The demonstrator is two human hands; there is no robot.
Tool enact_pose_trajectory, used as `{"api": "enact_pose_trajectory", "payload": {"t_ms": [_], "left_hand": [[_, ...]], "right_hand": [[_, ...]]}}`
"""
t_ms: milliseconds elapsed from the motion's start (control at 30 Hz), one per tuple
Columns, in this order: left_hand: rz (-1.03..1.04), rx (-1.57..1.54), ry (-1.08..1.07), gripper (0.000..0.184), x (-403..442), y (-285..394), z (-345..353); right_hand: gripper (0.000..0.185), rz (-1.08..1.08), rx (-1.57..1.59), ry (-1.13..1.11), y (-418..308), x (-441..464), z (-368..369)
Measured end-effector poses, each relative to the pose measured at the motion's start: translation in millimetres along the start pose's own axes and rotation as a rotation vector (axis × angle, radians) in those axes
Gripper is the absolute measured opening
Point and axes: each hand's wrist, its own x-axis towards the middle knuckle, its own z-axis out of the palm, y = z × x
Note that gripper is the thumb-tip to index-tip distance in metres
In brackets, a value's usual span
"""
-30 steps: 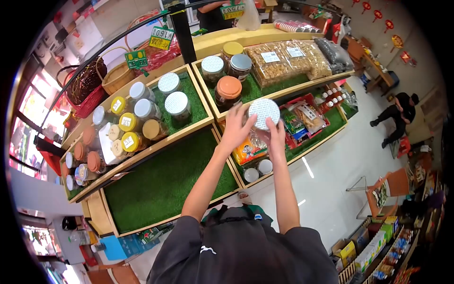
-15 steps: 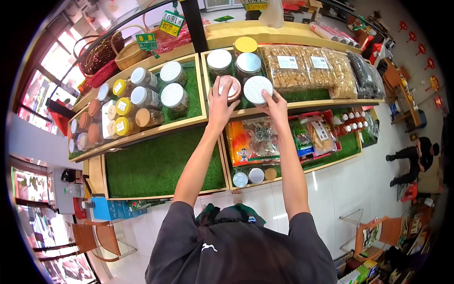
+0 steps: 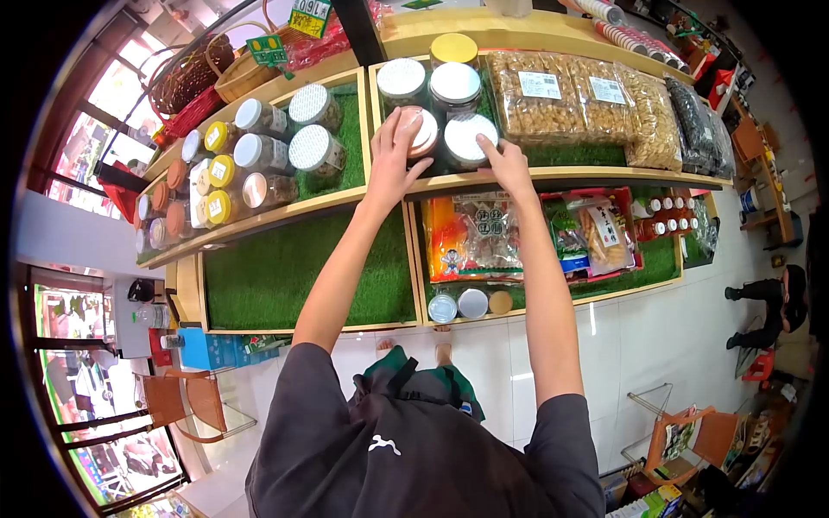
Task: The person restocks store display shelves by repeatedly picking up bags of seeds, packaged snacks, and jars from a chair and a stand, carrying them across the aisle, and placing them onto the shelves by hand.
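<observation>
Both hands reach onto the upper shelf, at the front of a group of jars. My left hand (image 3: 394, 160) is curled around a jar with a reddish-pink lid (image 3: 420, 131), its fingers on the lid's left side and its thumb at the front. Beside it, a white-lidded jar (image 3: 470, 138) stands upright, with my right hand (image 3: 509, 166) on its right side and the thumb at the lid's edge. My right fingertips are partly hidden. Just behind stand two pale-lidded jars, one on the left (image 3: 401, 78) and one on the right (image 3: 455, 83), and a yellow-lidded jar (image 3: 454, 48).
Bagged dry goods (image 3: 540, 104) lie right of the jars. More jars fill the left tray (image 3: 354, 129). Below are a green-lined lower tray (image 3: 306, 272) and colourful food packets (image 3: 473, 237). Chairs stand on both sides, and a person (image 3: 768, 302) is at far right.
The camera view has shifted, so the shelves appear higher in the picture. Both hands stay at the same two jars, which show no clear movement on the shelf.
</observation>
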Motion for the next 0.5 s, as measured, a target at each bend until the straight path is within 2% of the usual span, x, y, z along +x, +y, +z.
{"api": "enact_pose_trajectory", "payload": {"t_ms": [33,67,133,200,233,267,300,333,400,467,500], "left_hand": [[-0.027,0.004,-0.006,0.074,0,2,1],[-0.053,0.015,-0.004,0.074,2,3,1],[-0.092,0.112,0.071,0.071,-5,23,-3],[-0.167,-0.002,0.153,0.063,-28,45,-3],[-0.122,-0.046,0.136,0.060,-47,55,-4],[-0.083,-0.076,0.126,0.057,-70,61,-6],[0.014,-0.179,0.027,0.053,-97,61,-15],[0.024,-0.189,-0.020,0.052,-131,61,-23],[0.001,-0.137,-0.117,0.049,-201,55,-42],[-0.295,-0.160,-0.135,0.047,-276,32,-65],[-0.527,-0.171,-0.100,0.048,-319,25,-80]], "right_hand": [[0.075,0.042,0.025,0.022,2,-4,2],[0.075,0.031,0.025,0.009,1,-13,4],[0.067,-0.070,0.066,0.222,0,-40,12],[0.047,-0.216,0.271,0.295,12,-87,18],[0.040,-0.141,0.419,0.305,0,-124,23],[0.036,-0.115,0.411,0.320,10,-148,31],[0.032,-0.166,0.292,0.284,31,-168,44],[0.028,-0.110,0.210,0.201,53,-185,58],[0.028,0.073,0.319,-0.072,67,-215,101],[0.030,0.043,0.210,-0.320,110,-236,154],[0.029,0.053,0.162,-0.494,121,-253,183]]}}
